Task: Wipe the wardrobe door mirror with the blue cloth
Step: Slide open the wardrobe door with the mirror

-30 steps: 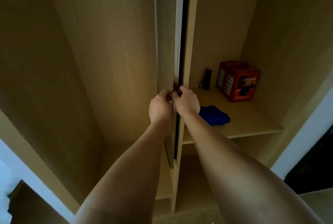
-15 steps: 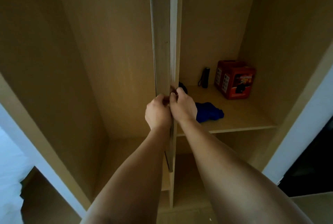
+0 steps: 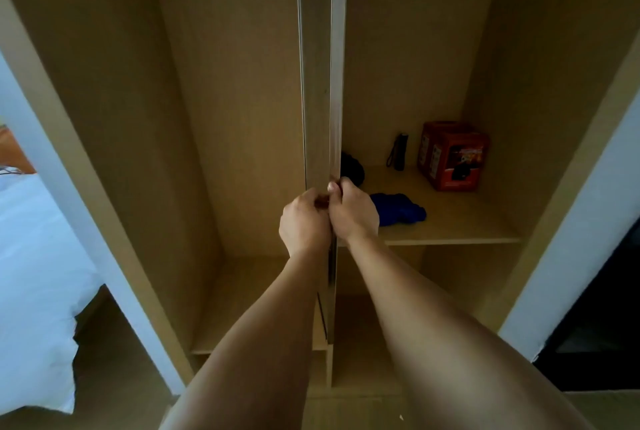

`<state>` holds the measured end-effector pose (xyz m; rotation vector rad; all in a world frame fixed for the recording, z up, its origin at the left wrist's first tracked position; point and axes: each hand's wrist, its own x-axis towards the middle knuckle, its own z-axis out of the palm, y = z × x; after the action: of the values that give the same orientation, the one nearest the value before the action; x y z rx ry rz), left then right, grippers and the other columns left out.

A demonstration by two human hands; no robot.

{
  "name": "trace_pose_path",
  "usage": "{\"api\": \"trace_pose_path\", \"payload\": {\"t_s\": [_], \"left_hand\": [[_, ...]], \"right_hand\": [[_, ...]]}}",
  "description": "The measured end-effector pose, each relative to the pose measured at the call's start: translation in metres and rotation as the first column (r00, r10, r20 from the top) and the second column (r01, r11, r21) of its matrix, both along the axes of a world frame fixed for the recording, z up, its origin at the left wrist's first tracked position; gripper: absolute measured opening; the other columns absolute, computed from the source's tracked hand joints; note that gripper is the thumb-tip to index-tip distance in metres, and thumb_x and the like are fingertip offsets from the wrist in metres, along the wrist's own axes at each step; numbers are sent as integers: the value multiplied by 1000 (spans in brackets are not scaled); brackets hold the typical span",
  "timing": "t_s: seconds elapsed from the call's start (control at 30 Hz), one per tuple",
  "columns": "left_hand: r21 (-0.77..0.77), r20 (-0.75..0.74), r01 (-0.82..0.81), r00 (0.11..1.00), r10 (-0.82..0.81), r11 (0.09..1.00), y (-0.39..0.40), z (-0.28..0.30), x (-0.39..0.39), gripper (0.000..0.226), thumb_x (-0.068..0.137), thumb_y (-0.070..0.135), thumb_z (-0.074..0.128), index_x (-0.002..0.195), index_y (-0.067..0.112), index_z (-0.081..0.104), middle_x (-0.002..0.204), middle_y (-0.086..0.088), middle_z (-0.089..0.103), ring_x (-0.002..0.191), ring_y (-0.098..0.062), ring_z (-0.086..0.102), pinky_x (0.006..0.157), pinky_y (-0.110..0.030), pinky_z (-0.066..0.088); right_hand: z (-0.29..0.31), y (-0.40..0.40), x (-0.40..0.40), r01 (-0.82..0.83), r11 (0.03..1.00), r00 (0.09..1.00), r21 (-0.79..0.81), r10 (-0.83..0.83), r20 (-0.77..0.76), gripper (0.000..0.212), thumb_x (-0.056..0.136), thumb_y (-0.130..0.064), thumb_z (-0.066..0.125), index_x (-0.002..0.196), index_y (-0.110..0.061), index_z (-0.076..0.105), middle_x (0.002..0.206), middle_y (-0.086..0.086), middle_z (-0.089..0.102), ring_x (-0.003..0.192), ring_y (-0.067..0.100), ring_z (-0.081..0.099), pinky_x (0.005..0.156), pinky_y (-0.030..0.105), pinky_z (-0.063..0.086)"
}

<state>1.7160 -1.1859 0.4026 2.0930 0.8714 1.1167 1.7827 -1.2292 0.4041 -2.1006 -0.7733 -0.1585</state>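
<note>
On the shelf [image 3: 450, 221], blue cloth [image 3: 398, 211] lies beside both hands' fingers [image 3: 334, 187], seemingly gripping the door edge [image 3: 317, 83].

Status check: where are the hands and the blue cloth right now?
Left hand and right hand both gripping the door edge. Blue cloth untouched on the shelf. Nothing blocking the cloth.

Two bare forearms reach in from the bottom edge, with no sleeve, watch or bracelet showing on either. The left hand [image 3: 304, 225] and right hand [image 3: 353, 213] wear no gloves or visible rings.
</note>
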Motion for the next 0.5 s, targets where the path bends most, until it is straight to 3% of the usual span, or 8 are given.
{"api": "trace_pose_path", "payload": {"t_s": [0.1, 0.5], "left_hand": [[-10, 8, -6, 1000, 6, 1000, -10, 0, -12, 24, 87, 11, 48, 79, 24, 66, 67, 15, 54, 56, 1, 49, 45, -18, 35], [11, -62, 68, 996, -67, 998, -29, 2, -51, 28, 86, 12, 47, 67, 31, 55, 58, 14, 52, 52, -4, 51, 42, -20, 34]], "right_hand": [[0, -9, -12, -6, 1000, 1000, 22, 6, -14, 21, 101, -40, 33, 89, -28, 46, 83, -6, 57, 76, 16, 57, 61, 31, 45], [-4, -37, -52, 18, 997, 997, 73, -13, -71, 18, 101, -38, 35, 93, -28, 48, 79, -12, 52, 76, 11, 53, 56, 27, 37]]}}
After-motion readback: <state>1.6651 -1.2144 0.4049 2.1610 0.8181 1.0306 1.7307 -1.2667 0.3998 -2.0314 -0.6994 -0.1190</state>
